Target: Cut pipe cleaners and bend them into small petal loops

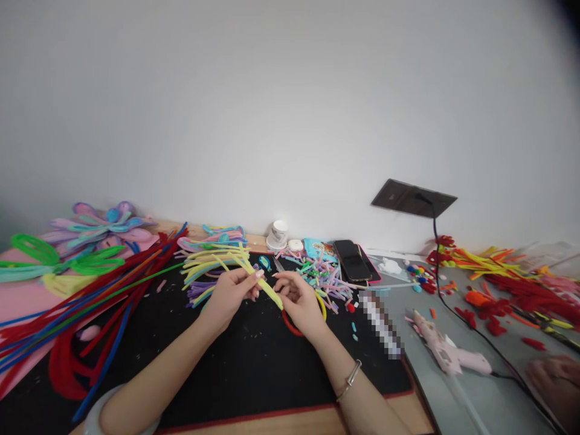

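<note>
Pinching a yellow fuzzy strip (pixel 273 296), the fingers of the left hand (pixel 235 295) hold it above the black mat (pixel 254 368), nearer the back edge of the worktop (pixel 263 424) than the front. The right hand (pixel 304 302) curls beside the strip's lower end; whether its fingers grip cannot be told. Likely faults: the strip may slide or bend if the pinch loosens; the scissors (pixel 292 328), partly covered by the right hand, may be knocked or nick a finger through a careless shift; neighbouring strips (pixel 211 261) may tangle if caught. Counts: one pair of scissors; one cup (pixel 278 233) and apparently two phones (pixel 350 261) towards the back edge; one glue gun (pixel 446 350) at right; cut pieces (pixel 317 272), heaped, too many to count.
</note>
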